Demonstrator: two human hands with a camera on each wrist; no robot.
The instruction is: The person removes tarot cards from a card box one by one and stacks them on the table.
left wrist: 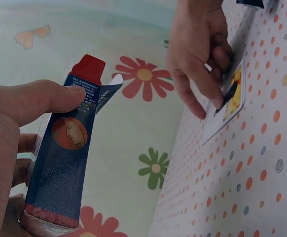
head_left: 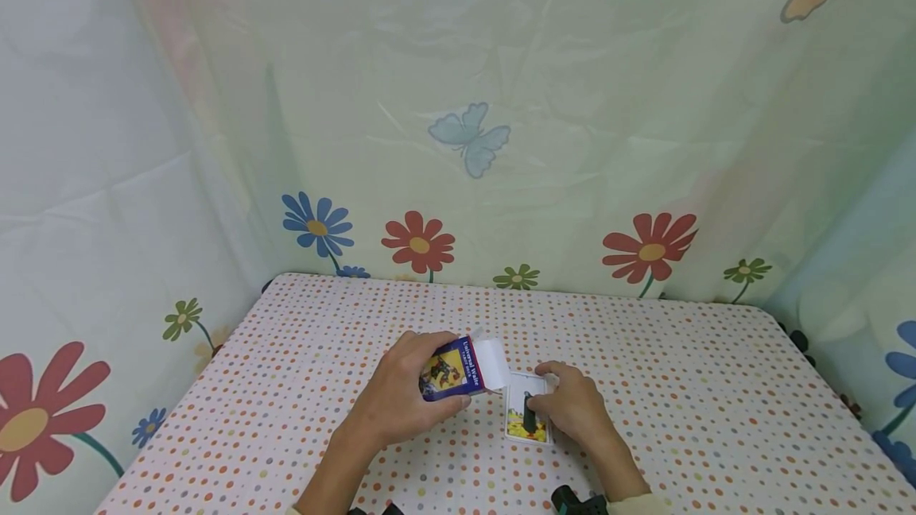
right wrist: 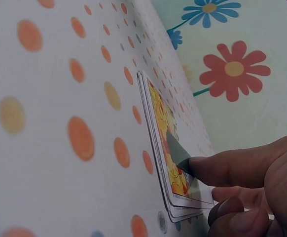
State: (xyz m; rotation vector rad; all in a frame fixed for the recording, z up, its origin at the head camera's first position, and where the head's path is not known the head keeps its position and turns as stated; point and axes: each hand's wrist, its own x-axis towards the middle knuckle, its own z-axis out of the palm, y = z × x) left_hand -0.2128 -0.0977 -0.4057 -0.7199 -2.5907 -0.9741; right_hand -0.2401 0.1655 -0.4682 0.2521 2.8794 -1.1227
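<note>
My left hand (head_left: 404, 388) grips a dark blue tarot card box (head_left: 448, 369) above the table. Its white end flap (head_left: 490, 364) stands open, pointing right. In the left wrist view the thumb lies across the narrow side of the box (left wrist: 59, 163); the inside of the box is hidden. A small stack of tarot cards (head_left: 526, 431) lies face up on the table, right of the box. My right hand (head_left: 576, 408) holds the stack at its right side, with a digit on the top card (right wrist: 161, 133). Dark green on this card looks like part of its print.
A white tablecloth with coloured dots (head_left: 644, 364) covers the table. Behind it hangs a pale curtain (head_left: 572, 181) printed with flowers and a butterfly. Black devices show at the near edge, one (head_left: 572, 499) beside the right wrist.
</note>
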